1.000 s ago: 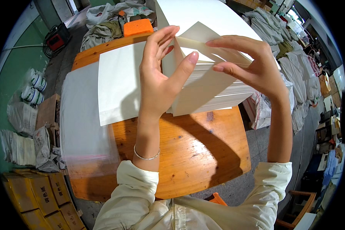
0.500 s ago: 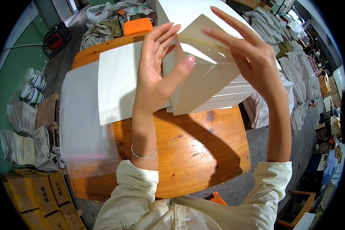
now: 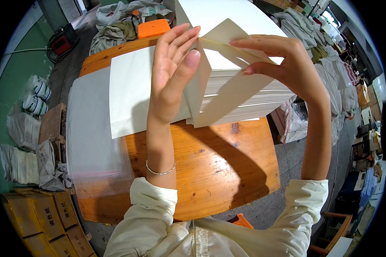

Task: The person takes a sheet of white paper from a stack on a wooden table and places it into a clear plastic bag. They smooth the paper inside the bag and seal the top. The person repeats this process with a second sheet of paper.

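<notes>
A tall stack of white paper sheets (image 3: pixel 240 92) stands on the wooden table in front of me. At its top near edge a cream sheet (image 3: pixel 228 32) is bent up, one corner raised above the stack. My right hand (image 3: pixel 283 60) curls over this sheet's right part, fingers above and thumb below at the stack's edge. How many sheets it grips is hidden. Upright at the stack's left side is my left hand (image 3: pixel 171 73), open with fingers stretched and nothing held. Behind it a large white sheet (image 3: pixel 131 94) lies flat on the table.
Clear plastic sleeves (image 3: pixel 96 128) lie along the left of the wooden table (image 3: pixel 201 171). An orange stool (image 3: pixel 153 28) stands beyond it. Cardboard boxes (image 3: pixel 47 214) are piled at lower left, and cloth-covered piles (image 3: pixel 334 90) fill the right side.
My right hand has come down from above the stack and closed on the bent sheet. The sheet no longer covers the stack's front edges. My left hand has shifted slightly left.
</notes>
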`<state>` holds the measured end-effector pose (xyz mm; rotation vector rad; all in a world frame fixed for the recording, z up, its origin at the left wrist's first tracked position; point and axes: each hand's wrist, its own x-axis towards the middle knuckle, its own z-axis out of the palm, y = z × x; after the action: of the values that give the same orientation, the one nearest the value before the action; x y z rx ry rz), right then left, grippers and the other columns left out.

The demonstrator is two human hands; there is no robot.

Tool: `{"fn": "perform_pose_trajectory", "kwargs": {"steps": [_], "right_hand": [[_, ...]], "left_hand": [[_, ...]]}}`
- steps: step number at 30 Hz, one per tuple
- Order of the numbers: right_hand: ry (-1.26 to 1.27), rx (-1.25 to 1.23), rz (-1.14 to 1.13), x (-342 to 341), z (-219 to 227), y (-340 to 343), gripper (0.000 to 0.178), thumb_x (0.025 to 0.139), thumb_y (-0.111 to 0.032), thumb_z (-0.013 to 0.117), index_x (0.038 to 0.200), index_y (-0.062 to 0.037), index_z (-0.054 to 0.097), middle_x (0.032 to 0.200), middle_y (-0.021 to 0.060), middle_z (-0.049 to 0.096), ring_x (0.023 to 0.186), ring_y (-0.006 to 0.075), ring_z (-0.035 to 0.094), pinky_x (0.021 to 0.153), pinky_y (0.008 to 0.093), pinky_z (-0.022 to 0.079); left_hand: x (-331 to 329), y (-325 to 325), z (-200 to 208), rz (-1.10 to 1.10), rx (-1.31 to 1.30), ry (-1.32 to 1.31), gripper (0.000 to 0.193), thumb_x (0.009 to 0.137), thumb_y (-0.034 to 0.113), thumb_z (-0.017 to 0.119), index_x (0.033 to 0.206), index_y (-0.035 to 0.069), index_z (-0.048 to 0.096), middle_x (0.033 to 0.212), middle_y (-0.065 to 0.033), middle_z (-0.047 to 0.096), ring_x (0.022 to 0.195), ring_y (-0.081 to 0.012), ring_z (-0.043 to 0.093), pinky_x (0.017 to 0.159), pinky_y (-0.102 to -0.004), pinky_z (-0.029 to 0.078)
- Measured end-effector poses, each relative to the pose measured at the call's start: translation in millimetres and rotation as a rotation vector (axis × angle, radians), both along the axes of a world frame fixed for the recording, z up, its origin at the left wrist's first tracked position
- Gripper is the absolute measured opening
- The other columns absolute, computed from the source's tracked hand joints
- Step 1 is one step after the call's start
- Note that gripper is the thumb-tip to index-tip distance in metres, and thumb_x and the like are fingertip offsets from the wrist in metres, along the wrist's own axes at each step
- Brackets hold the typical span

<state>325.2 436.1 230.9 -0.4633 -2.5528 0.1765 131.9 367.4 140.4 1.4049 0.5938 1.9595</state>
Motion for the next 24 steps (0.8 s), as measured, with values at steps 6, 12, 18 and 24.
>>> {"fn": "perform_pose_trajectory", "kwargs": {"steps": [6, 12, 18, 24], "right_hand": [[0.033, -0.092, 0.004, 0, -1, 2, 0.034, 0.073, -0.009, 0.072, 0.106, -0.0106, 0.067, 0.096, 0.0067, 0.069, 0.078, 0.0184, 0.066, 0.08, 0.0336, 0.054], [0.213, -0.202, 0.045, -3, -3, 0, 0.026, 0.082, -0.002, 0.06, 0.105, -0.0104, 0.068, 0.111, 0.0069, 0.064, 0.09, 0.018, 0.065, 0.08, 0.0311, 0.054], [-0.027, 0.217, -0.048, -4, -2, -8, 0.026, 0.084, 0.002, 0.056, 0.103, -0.0106, 0.068, 0.117, 0.0084, 0.061, 0.092, 0.0207, 0.065, 0.074, 0.0315, 0.055], [-0.044, 0.085, -0.015, -2, 0, -7, 0.032, 0.073, -0.008, 0.071, 0.105, -0.0102, 0.068, 0.1, 0.0077, 0.068, 0.083, 0.0191, 0.067, 0.073, 0.0316, 0.054]], "left_hand": [[-1, 0, 0, 0.007, -0.003, 0.013, 0.061, 0.086, 0.027, 0.06, 0.132, -0.002, 0.032, 0.132, -0.0218, 0.042, 0.127, -0.0291, 0.037, 0.106, -0.0376, 0.027], [0, -1, 0, 0.023, -0.004, 0.032, 0.061, 0.087, 0.03, 0.059, 0.132, -0.002, 0.032, 0.132, -0.0219, 0.042, 0.127, -0.0294, 0.038, 0.106, -0.0377, 0.028], [0, -2, 2, 0.037, 0.004, 0.041, 0.061, 0.089, 0.033, 0.056, 0.132, -0.003, 0.031, 0.132, -0.0229, 0.042, 0.127, -0.0301, 0.038, 0.106, -0.0382, 0.027], [0, 0, 0, 0.034, 0.003, 0.051, 0.061, 0.09, 0.033, 0.055, 0.131, -0.004, 0.031, 0.132, -0.0236, 0.041, 0.128, -0.0307, 0.037, 0.106, -0.0381, 0.026]]}}
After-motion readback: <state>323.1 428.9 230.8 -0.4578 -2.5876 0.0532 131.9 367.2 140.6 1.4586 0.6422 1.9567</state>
